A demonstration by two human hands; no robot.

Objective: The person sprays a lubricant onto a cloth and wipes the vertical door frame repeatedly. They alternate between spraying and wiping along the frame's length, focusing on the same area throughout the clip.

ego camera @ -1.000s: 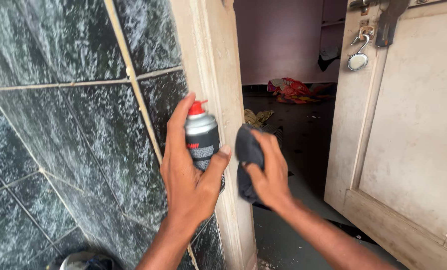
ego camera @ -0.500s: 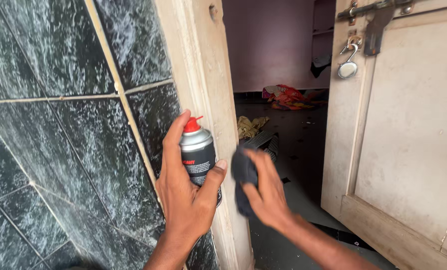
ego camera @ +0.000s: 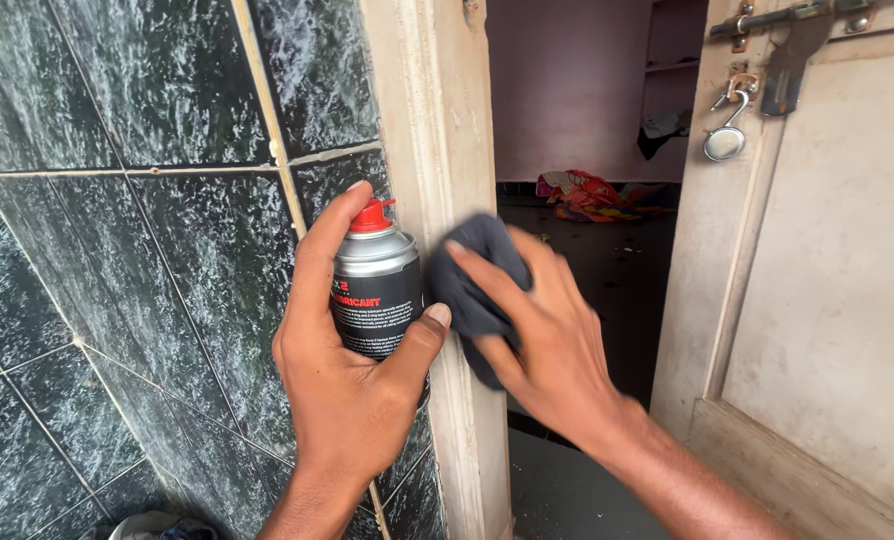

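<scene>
My left hand (ego camera: pixel 342 370) grips a dark spray can (ego camera: pixel 375 292) with a silver shoulder and a red nozzle, index finger over the top. It is held upright in front of the pale door frame (ego camera: pixel 437 150). My right hand (ego camera: pixel 542 335) holds a dark grey cloth (ego camera: pixel 475 290) bunched under the fingers and presses it against the edge of the door frame, right beside the can.
Dark green marbled wall tiles (ego camera: pixel 147 250) fill the left. A cream wooden door (ego camera: pixel 827 260) stands open on the right, with a metal latch (ego camera: pixel 787 45) and a hanging hook near its top. Beyond the doorway, colourful cloth (ego camera: pixel 587 192) lies on a dark floor.
My right hand has lifted the cloth and moved it left onto the door frame edge. The can has risen slightly and the view has shifted closer.
</scene>
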